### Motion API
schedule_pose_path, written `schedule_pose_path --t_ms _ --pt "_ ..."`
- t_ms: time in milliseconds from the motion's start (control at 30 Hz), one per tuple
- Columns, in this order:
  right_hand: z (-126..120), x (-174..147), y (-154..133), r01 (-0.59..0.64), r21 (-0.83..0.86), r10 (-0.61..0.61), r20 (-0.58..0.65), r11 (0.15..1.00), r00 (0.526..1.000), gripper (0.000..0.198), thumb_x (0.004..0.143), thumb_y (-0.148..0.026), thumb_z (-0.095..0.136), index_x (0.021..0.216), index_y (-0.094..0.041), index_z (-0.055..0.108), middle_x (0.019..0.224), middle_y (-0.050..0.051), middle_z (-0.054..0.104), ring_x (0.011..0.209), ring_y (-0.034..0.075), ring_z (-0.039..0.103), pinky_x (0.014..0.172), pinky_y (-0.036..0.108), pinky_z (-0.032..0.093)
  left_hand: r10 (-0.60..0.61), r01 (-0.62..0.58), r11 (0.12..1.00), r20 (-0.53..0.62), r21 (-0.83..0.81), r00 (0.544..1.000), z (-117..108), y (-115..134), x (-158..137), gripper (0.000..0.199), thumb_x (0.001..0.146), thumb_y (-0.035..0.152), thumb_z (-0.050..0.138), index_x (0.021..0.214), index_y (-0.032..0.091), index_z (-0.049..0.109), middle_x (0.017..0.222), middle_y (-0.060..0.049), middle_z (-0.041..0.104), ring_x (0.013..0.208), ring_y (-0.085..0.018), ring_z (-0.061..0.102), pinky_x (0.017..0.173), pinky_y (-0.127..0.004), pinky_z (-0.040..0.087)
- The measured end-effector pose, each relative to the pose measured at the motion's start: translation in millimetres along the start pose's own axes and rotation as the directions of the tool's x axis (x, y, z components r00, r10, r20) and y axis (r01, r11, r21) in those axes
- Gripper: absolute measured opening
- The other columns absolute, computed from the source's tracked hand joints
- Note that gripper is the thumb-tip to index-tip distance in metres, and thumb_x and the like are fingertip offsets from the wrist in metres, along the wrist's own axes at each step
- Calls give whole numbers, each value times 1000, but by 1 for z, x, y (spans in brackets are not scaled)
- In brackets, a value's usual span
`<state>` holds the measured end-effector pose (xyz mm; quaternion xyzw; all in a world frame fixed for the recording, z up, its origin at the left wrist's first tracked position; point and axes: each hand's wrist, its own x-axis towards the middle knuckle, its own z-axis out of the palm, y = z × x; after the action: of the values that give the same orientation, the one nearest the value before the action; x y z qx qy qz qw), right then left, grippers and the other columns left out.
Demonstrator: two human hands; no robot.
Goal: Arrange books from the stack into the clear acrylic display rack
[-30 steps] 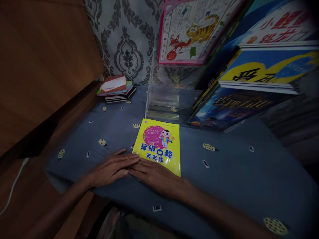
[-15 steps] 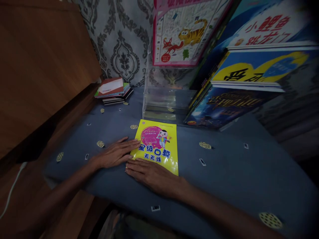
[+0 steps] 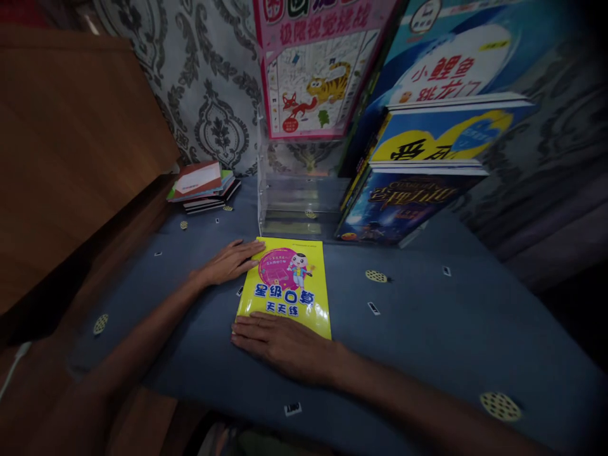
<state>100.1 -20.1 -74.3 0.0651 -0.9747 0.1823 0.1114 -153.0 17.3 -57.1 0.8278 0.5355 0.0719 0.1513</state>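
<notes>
A yellow workbook with a pink circle, a cartoon child and blue lettering lies flat and closed on the blue tablecloth. My left hand is laid out flat at its upper left edge, fingertips resting on the cover corner. Across the bottom of the cover lies my right hand, palm down with fingers stretched toward the left, hiding the lower edge. Neither hand grips anything.
Just behind the workbook stands a clear acrylic book stand. It holds a pink picture book and several blue books. A small stack of books sits at the back left, near a wooden panel.
My left hand has slid up along the workbook's left side to its top corner. My right hand stays at the bottom edge. The camera view has shifted slightly.
</notes>
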Motion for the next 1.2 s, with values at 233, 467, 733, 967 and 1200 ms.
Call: schedule_pose_path --t_ms 233,467,733,967,1200 --pt "-6 1 -1 -13 -34 14 25 999 1000 41 107 -17 37 145 -15 51 153 6 52 148 15 37 125 31 29 -42 47 998 -125 30 991 7 -5 15 56 106 50 26 149 21 48 157 -9 45 149 -22 38 121 -48 27" --pt "-7 -2 -6 -43 -61 46 37 997 998 41 106 -16 41 146 -14 50 155 8 49 148 15 36 125 32 28 -38 51 997 -210 57 977 17 -5 16 58 105 53 29 145 18 51 153 -10 51 147 -23 41 121 -50 28" --pt "-13 -27 -25 -251 17 250 15 968 968 51 105 -35 48 149 -9 44 159 14 42 153 20 27 128 38 18 -36 52 996 -209 73 977 17 -5 17 57 104 53 29 146 20 51 153 -9 51 146 -23 42 120 -50 30" --pt "-11 -55 -34 -376 58 376 12 925 926 62 101 -39 56 152 -7 41 161 18 36 155 25 18 129 44 16 -34 53 995 -210 87 977 17 -4 16 56 105 50 28 145 20 51 152 -9 51 146 -24 43 120 -51 29" --pt "8 -94 -50 -497 -9 493 -115 868 863 77 95 -41 64 158 -10 31 164 20 27 154 30 18 124 49 29 -40 60 994 -212 88 977 18 -3 17 56 104 50 28 145 18 52 152 -10 51 146 -24 42 120 -50 29"
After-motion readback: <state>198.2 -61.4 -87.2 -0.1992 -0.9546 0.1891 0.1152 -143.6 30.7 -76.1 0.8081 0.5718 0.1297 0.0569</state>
